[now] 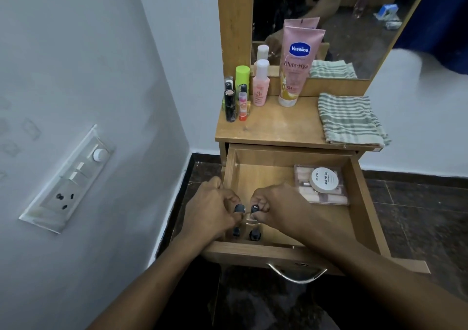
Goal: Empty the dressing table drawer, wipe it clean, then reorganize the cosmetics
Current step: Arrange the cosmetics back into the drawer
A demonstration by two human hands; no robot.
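Drawer of the dressing table stands pulled out toward you, its metal handle at the front edge. Your left hand reaches into the near left corner, its fingers curled shut around a small dark-capped bottle. Your right hand sits just beside it, fingers closed on a second dark-capped bottle. The two caps are close together, nearly touching. Below your hands, two more dark-capped bottles stand against the front wall of the drawer; their bodies are mostly hidden, so you cannot tell their colours.

On the right side of the drawer lies a clear flat case holding pale pink items, and a round white nail polish remover tub rests on top of it.

On the surface above, a cluster of cosmetics stands at the back left: a green-capped bottle, a pink bottle with a white cap, two dark lipstick tubes and a small tube with an orange base. A pink Vaseline tube stands cap-down, leaning against the mirror. A folded green-and-white striped cloth lies on the right part of the surface, one corner hanging over the edge.

A switch panel is fixed to the wall on your left.
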